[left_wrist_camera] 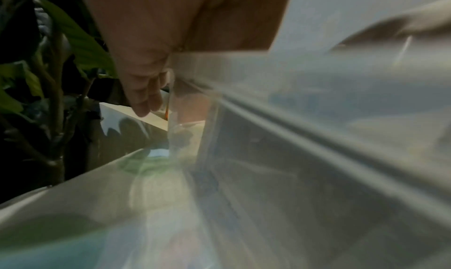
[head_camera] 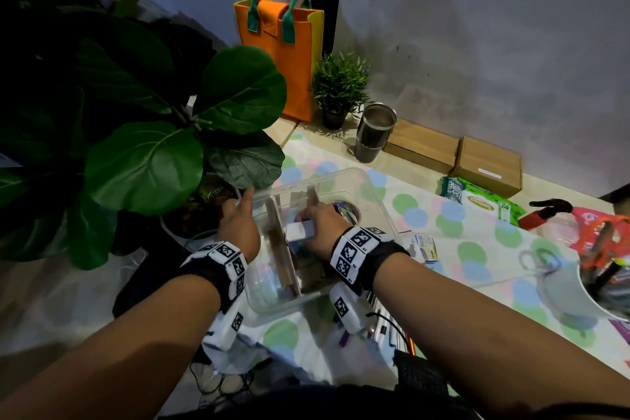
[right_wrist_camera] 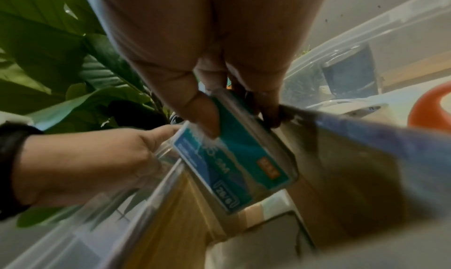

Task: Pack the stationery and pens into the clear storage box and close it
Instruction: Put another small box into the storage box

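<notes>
The clear storage box [head_camera: 371,194] stands open on the dotted cloth, with brown cardboard dividers [head_camera: 278,235] inside. My left hand [head_camera: 238,218] grips the box's left rim [left_wrist_camera: 280,107], its fingers [left_wrist_camera: 144,92] down the outside wall. My right hand [head_camera: 318,227] is inside the box over a middle compartment and pinches a small teal staple box [right_wrist_camera: 234,157] between thumb and fingers, tilted downward. My left hand [right_wrist_camera: 92,157] also shows in the right wrist view, on the clear rim. More pens [head_camera: 385,317] lie on the cloth under my right wrist.
A large leafy plant [head_camera: 143,133] crowds the box's left side. An orange bag [head_camera: 283,54], small potted plant [head_camera: 341,89], steel tumbler [head_camera: 375,133] and cardboard boxes [head_camera: 487,160] line the wall. A small card pack [head_camera: 424,245], wipes [head_camera: 484,198] and a white cup of pens [head_camera: 606,283] sit right.
</notes>
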The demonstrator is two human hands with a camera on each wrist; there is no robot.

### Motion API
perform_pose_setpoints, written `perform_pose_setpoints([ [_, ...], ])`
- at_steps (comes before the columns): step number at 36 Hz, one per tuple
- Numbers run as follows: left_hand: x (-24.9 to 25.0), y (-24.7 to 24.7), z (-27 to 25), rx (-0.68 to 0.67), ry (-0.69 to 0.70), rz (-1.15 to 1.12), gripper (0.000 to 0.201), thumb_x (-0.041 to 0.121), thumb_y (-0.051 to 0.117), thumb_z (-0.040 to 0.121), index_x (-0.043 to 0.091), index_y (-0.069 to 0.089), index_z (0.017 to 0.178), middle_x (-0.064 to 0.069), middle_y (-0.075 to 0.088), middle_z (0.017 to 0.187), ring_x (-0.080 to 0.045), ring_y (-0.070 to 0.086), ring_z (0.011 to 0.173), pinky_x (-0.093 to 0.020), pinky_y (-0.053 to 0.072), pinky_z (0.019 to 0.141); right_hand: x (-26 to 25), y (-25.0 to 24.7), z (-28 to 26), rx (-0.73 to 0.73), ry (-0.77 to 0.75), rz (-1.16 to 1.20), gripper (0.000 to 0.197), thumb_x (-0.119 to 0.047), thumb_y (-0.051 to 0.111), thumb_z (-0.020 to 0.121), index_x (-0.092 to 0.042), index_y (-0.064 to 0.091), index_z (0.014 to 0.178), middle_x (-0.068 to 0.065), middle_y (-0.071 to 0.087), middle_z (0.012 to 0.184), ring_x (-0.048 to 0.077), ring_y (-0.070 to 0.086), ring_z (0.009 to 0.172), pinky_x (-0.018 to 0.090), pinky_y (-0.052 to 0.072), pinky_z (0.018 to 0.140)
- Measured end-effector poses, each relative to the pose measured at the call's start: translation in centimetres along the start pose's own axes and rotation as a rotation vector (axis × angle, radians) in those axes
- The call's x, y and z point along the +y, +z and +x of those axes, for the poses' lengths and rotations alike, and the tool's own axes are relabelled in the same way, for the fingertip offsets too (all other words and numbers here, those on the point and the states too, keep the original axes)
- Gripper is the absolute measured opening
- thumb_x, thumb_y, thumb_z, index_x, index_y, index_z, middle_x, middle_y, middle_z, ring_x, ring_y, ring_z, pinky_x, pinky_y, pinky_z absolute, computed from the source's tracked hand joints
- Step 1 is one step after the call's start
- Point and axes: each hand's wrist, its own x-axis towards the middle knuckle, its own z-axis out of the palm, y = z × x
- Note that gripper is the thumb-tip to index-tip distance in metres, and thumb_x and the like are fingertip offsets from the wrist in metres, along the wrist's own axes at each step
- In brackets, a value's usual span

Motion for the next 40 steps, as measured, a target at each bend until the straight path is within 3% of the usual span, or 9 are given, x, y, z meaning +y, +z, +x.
perform_pose_setpoints([
  [5, -0.2, 0.7, 0.2, 0.064, 0.008, 0.03, 0.083, -0.013, 0.038, 0.083, 0.028, 0.012, 0.151, -0.016, 0.016, 0.15, -0.041, 0.038, 0.127, -0.043, 0.038, 0.104, 0.1, 0.3, 0.1, -0.072, 0.014, -0.122, 0.04, -0.004, 0.07, 0.077, -0.01, 0.058, 0.115, 0.013, 0.052, 0.126, 0.03, 0.053, 0.114, 0.033, 0.045, 0.096],
  [12, -0.7, 1.5, 0.5, 0.144, 0.094, 0.137, 0.084, -0.003, 0.048, 0.079, 0.014, 0.009, 0.152, -0.01, 0.003, 0.16, -0.034, 0.001, 0.147, -0.045, 0.015, 0.119, 0.0, 0.3, -0.4, -0.196, 0.049, -0.207, 0.035, 0.0, 0.058, 0.085, -0.009, 0.055, 0.118, 0.012, 0.058, 0.122, 0.029, 0.057, 0.112, 0.035, 0.048, 0.091],
  [15, -0.8, 1.5, 0.6, 0.153, 0.138, 0.161, 0.079, 0.003, 0.047, 0.082, 0.006, 0.009, 0.151, -0.013, 0.007, 0.16, -0.034, 0.002, 0.147, -0.044, 0.008, 0.121, 0.2, 0.1, -0.8, -0.215, 0.042, -0.259, 0.034, 0.002, 0.044, 0.092, -0.005, 0.049, 0.125, 0.015, 0.057, 0.126, 0.03, 0.056, 0.114, 0.027, 0.037, 0.08],
  [19, -0.1, 1.1, -0.1, 0.164, 0.174, 0.098, 0.064, 0.003, 0.043, 0.09, 0.0, 0.016, 0.148, -0.018, 0.013, 0.157, -0.034, 0.014, 0.144, -0.038, 0.01, 0.119, -0.3, 0.4, -1.1, -0.252, 0.036, -0.296, 0.034, 0.002, 0.037, 0.096, 0.0, 0.046, 0.129, 0.02, 0.052, 0.133, 0.031, 0.053, 0.121, 0.033, 0.041, 0.098],
  [23, -0.1, 1.1, -0.1, 0.169, 0.154, 0.049, 0.061, 0.006, 0.043, 0.092, 0.002, 0.019, 0.148, -0.017, 0.017, 0.156, -0.037, 0.025, 0.139, -0.04, 0.02, 0.114, -0.4, 0.5, -1.2, -0.296, 0.035, -0.272, 0.034, 0.0, 0.039, 0.096, 0.001, 0.043, 0.13, 0.022, 0.05, 0.134, 0.032, 0.051, 0.123, 0.035, 0.04, 0.1],
  [30, 0.1, 1.2, 0.0, 0.161, 0.115, 0.06, 0.061, 0.007, 0.043, 0.092, 0.006, 0.019, 0.149, -0.015, 0.018, 0.155, -0.039, 0.028, 0.137, -0.042, 0.024, 0.112, 0.9, -0.4, -1.1, -0.193, 0.038, -0.195, 0.049, 0.006, 0.04, 0.09, -0.015, 0.045, 0.133, 0.011, 0.052, 0.135, 0.029, 0.052, 0.121, 0.031, 0.04, 0.088],
  [33, 0.0, 1.3, 0.1, 0.16, 0.105, 0.061, 0.062, 0.007, 0.043, 0.092, 0.007, 0.019, 0.149, -0.015, 0.019, 0.155, -0.041, 0.029, 0.135, -0.043, 0.026, 0.111, 1.4, -0.8, -0.7, -0.095, 0.031, -0.076, 0.038, -0.003, 0.054, 0.087, -0.017, 0.056, 0.122, 0.011, 0.06, 0.123, 0.028, 0.059, 0.11, 0.03, 0.048, 0.09],
  [36, -0.1, 1.4, 0.2, 0.162, 0.103, 0.062, 0.062, 0.007, 0.044, 0.091, 0.007, 0.021, 0.149, -0.016, 0.02, 0.154, -0.043, 0.031, 0.133, -0.045, 0.029, 0.109, 2.4, -2.6, -1.1, 0.074, -0.005, 0.053, 0.024, -0.008, 0.056, 0.087, -0.013, 0.064, 0.108, 0.009, 0.067, 0.11, 0.025, 0.061, 0.1, 0.021, 0.041, 0.077],
  [40, -0.1, 1.5, 0.3, 0.166, 0.107, 0.068, 0.063, 0.003, 0.046, 0.089, 0.004, 0.023, 0.147, -0.019, 0.023, 0.152, -0.046, 0.034, 0.128, -0.046, 0.03, 0.107, 5.2, -5.5, -1.3, 0.266, 0.065, 0.248, 0.017, -0.005, 0.057, 0.086, -0.011, 0.067, 0.099, 0.003, 0.065, 0.099, 0.018, 0.058, 0.086, 0.024, 0.043, 0.074],
])
